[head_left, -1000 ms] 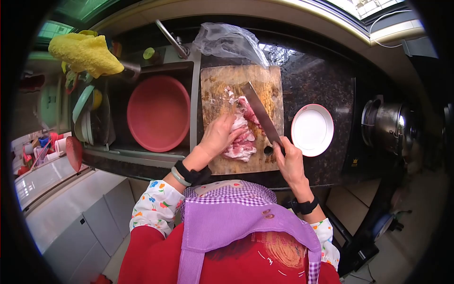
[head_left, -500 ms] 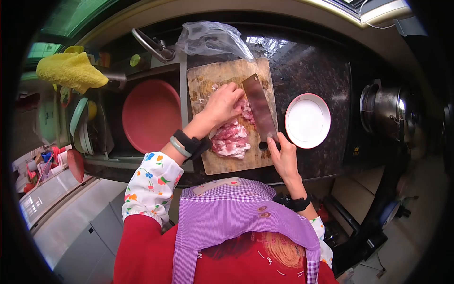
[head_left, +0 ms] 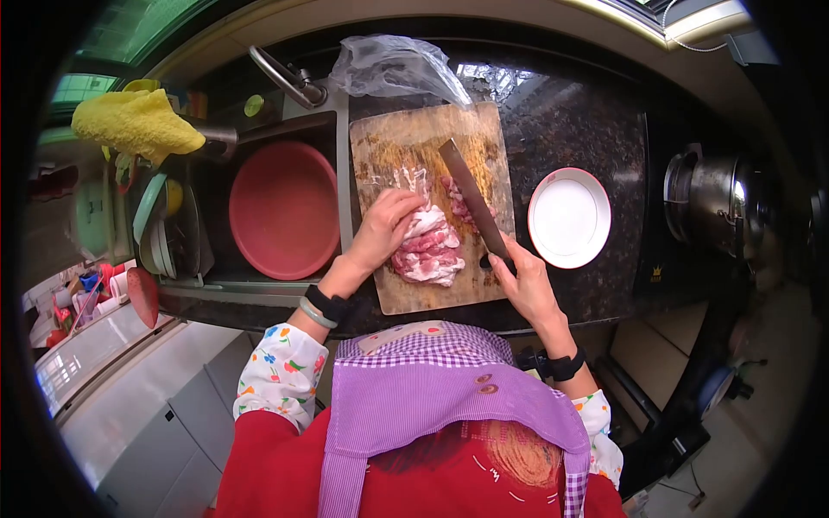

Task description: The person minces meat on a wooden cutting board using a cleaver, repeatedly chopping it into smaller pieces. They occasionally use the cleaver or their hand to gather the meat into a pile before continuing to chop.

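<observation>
On a wooden cutting board (head_left: 389, 298) lies a slab of raw meat (head_left: 429, 252), pink with white fat. Curled fingers of my left hand (head_left: 386, 226) press on its upper left edge. My right hand (head_left: 528, 283) is closed round the handle of a cleaver (head_left: 471, 190), its broad blade slanting up and left across the board. Small cut pieces of meat (head_left: 455, 200) lie beside the blade, partly hidden by it. Pale shreds of fat show above my left hand.
A white bowl (head_left: 569, 217) with a red rim stands right of the board. To the left a red basin (head_left: 285, 211) sits in the sink, below the faucet (head_left: 289, 78). A clear plastic bag (head_left: 393, 67) lies behind the board, and a metal pot (head_left: 712, 203) stands far right.
My left hand has moved left and down, away from the blade and onto the larger slab. The cleaver now shows more edge-on, and the cut pieces are more exposed.
</observation>
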Motion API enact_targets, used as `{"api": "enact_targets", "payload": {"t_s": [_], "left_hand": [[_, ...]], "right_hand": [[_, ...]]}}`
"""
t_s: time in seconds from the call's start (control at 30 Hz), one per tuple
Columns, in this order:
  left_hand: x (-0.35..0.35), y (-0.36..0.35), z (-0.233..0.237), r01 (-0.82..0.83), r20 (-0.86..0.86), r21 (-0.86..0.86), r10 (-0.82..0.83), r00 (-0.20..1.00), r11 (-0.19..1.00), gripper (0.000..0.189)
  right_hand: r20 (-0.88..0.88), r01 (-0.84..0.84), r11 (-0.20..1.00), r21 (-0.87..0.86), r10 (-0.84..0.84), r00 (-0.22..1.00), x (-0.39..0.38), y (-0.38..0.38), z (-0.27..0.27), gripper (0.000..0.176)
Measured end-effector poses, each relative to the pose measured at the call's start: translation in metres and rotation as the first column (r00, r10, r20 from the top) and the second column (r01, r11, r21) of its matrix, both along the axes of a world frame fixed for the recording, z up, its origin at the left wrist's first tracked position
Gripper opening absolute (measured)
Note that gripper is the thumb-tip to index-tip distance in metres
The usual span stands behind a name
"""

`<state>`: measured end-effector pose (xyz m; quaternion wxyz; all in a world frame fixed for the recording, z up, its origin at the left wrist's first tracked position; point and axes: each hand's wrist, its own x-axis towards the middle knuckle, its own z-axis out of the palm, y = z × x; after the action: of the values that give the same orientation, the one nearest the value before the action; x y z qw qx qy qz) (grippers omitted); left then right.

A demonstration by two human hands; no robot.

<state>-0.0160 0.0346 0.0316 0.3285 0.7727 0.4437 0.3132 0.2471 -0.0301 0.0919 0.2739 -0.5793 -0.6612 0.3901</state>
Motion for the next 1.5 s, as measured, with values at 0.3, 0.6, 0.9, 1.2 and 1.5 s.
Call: {"api": "enact_targets", "payload": {"t_s": [0.3,0.6,0.9,1.2,1.5], "left_hand": [[0.02,-0.016,0.016,-0.164,-0.128,0.092,0.175,0.976,0.982,0.049],[0.041,0.005,-0.013,-0.282,-0.205,0.091,0.296,0.933,0.955,0.032],[0.024,0.002,0.02,-0.105,-0.086,0.152,0.119,0.989,0.983,0.019],[-0.016,0.039,0.002,-0.137,-0.11,0.104,0.148,0.983,0.985,0.026],[-0.026,0.045,0.013,0.056,-0.343,0.008,-0.05,0.938,0.998,0.009]], "right_hand": [[0.088,0.061,0.998,-0.013,-0.06,0.994,-0.011,-0.007,0.019,0.037],[0.089,0.054,0.992,-0.112,-0.044,0.995,-0.007,-0.018,0.007,0.034],[0.053,0.067,0.996,-0.059,-0.064,0.997,-0.013,-0.013,0.008,0.033],[0.044,0.076,0.996,-0.049,-0.074,0.996,-0.011,-0.014,0.001,0.034],[0.041,0.076,0.993,-0.09,-0.073,0.997,-0.009,-0.014,-0.001,0.034]]}}
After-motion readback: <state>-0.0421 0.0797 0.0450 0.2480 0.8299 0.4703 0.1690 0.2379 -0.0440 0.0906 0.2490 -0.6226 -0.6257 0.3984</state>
